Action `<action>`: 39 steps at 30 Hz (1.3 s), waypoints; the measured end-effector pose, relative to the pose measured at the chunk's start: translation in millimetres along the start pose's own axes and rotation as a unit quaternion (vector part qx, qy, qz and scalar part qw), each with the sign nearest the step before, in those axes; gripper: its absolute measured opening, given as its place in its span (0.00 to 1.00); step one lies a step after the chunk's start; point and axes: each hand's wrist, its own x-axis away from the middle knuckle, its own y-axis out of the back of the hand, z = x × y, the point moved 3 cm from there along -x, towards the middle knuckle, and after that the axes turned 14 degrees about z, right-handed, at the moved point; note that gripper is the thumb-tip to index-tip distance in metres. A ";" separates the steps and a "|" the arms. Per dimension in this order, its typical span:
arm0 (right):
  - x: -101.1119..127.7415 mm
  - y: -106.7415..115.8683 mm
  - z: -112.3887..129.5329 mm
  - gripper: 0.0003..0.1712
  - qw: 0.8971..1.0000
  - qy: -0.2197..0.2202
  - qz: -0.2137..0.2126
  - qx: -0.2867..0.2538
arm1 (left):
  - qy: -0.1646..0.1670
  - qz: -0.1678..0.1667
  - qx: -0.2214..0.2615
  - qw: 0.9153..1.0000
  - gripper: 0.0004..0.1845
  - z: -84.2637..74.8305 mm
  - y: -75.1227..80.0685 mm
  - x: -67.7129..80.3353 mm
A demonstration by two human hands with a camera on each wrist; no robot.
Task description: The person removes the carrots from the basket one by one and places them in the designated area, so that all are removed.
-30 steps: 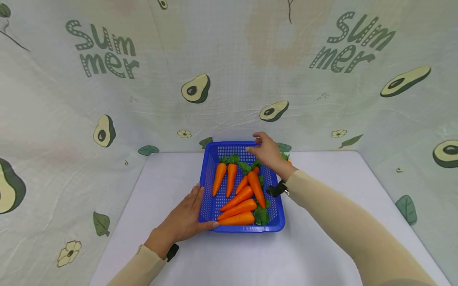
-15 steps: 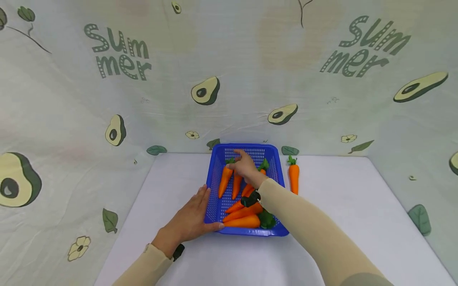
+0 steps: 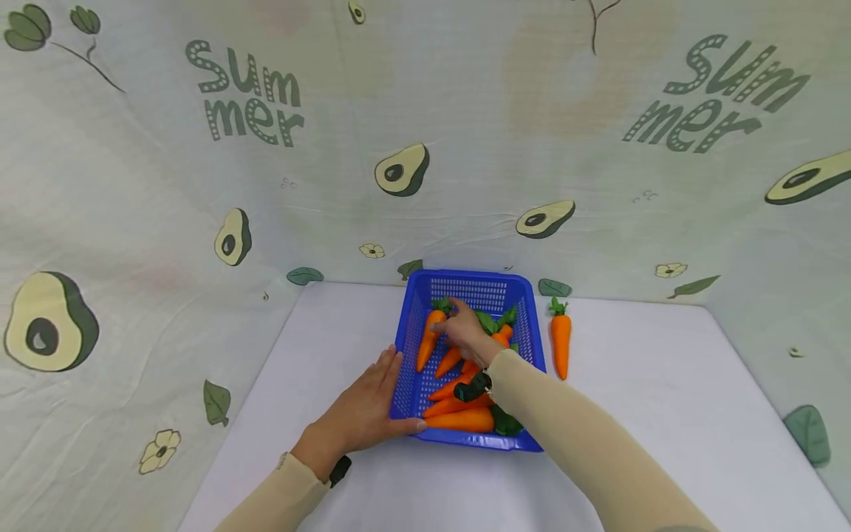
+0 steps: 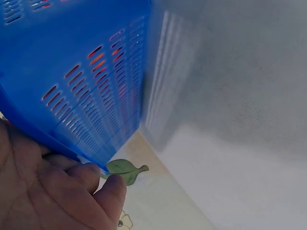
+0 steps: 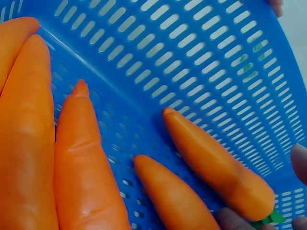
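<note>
A blue plastic basket (image 3: pixel 537 347) with slotted walls holds several orange carrots with green leaves. My left hand (image 3: pixel 359 410) rests against the basket's near left corner, fingers straight along the left side and thumb at the front rim. My right hand (image 3: pixel 465 330) is inside the basket, by the top of the leftmost carrot (image 3: pixel 428 347). In the right wrist view, fingertips (image 5: pixel 300 163) stand apart on either side of that carrot's leafy end. A second carrot (image 5: pixel 168 191) lies beside it. The right forearm hides part of the other carrots.
One loose carrot (image 3: pixel 561 343) lies on the white table (image 3: pixel 638 384) to the right of the basket. A cloth (image 3: pixel 465 133) printed with avocados, leaves and lettering hangs behind the table and along its sides.
My right hand has moved left from above the basket's right rim down to the left carrots. The loose carrot has come into full view. My left hand stays at the basket's corner.
</note>
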 end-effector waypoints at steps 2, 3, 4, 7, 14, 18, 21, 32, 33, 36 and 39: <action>0.4 0.1 -2.0 0.52 1.000 0.000 -0.002 -0.017 | 0.000 0.001 -0.003 1.000 0.67 -1.2 0.3 -0.3; 0.3 -0.1 -2.9 0.52 1.000 0.001 -0.001 -0.026 | 0.001 0.001 -0.004 1.000 0.67 -1.7 0.4 -0.5; 0.2 -0.4 -3.5 0.52 0.999 0.003 0.001 -0.033 | 0.001 0.001 -0.005 1.000 0.67 -2.0 0.6 -0.8; -1.2 -1.5 -5.4 0.52 0.999 0.005 0.008 -0.053 | 0.003 0.003 -0.003 1.000 0.67 -3.1 1.0 -1.1; -7.3 -3.7 -11.3 0.51 0.998 -0.002 0.019 -0.063 | 0.005 0.007 -0.002 1.000 0.67 -4.7 2.2 -2.1; -9.1 -6.9 -18.2 0.51 0.997 -0.018 0.034 -0.061 | 0.001 0.012 0.001 1.000 0.67 -5.4 1.7 -2.9; -7.3 -8.7 -22.8 0.48 0.997 -0.035 0.041 -0.047 | -0.002 0.011 0.003 1.000 0.66 -5.9 1.6 -3.9; -7.6 -14.5 -22.5 0.48 0.995 -0.004 0.087 -0.044 | 0.009 0.012 0.005 1.000 0.66 -3.3 -0.4 -3.2; -6.4 -14.7 -22.2 0.48 0.995 -0.002 0.091 -0.038 | 0.011 0.013 0.005 1.000 0.66 -3.1 -0.7 -3.1; -3.3 -16.8 -22.2 0.46 0.994 0.009 0.102 -0.026 | 0.012 0.014 0.008 1.000 0.66 -2.1 -1.1 -2.6; -1.1 -19.6 -21.6 0.45 0.994 0.023 0.109 -0.018 | 0.014 0.015 0.007 1.000 0.66 -1.0 -1.0 -2.0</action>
